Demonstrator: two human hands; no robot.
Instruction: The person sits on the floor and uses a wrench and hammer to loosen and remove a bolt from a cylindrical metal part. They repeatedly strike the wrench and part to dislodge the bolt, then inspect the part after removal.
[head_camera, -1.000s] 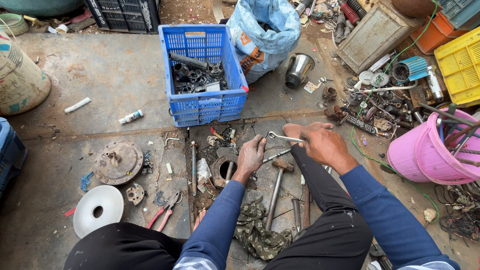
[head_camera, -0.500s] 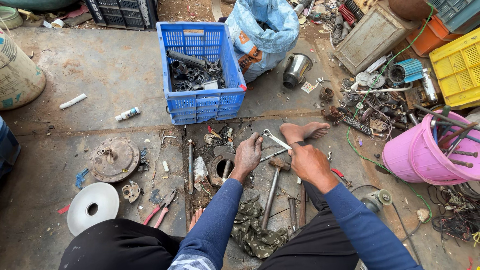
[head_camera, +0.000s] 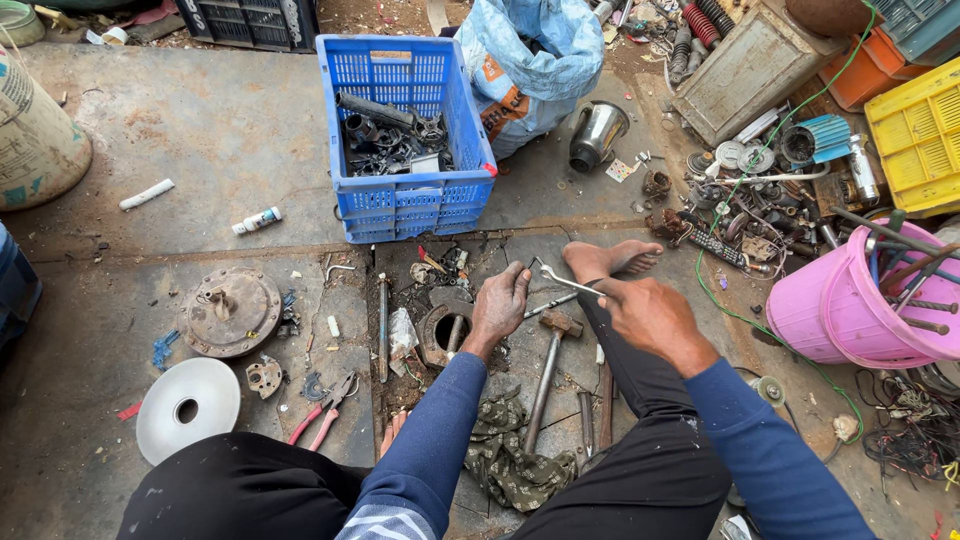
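Note:
My left hand (head_camera: 498, 305), dirty with grease, rests with curled fingers on a dark ring-shaped metal part (head_camera: 442, 332) on the ground. My right hand (head_camera: 648, 312) grips the handle end of a slim metal spanner (head_camera: 562, 281), whose open jaw points left, just above my left hand. Under the spanner lies a hammer (head_camera: 548, 375) with a rusty head. My bare foot (head_camera: 605, 260) is stretched out just beyond the hands.
A blue crate (head_camera: 405, 195) of metal parts stands ahead, with a blue sack (head_camera: 527, 60) beside it. At left lie a rusty round plate (head_camera: 229, 310), a white disc (head_camera: 187, 408) and red pliers (head_camera: 322, 408). A pink bucket (head_camera: 850, 310) and scrap parts fill the right.
My right hand has pulled back toward me and to the right with the spanner. My left hand has stayed on the ring-shaped part.

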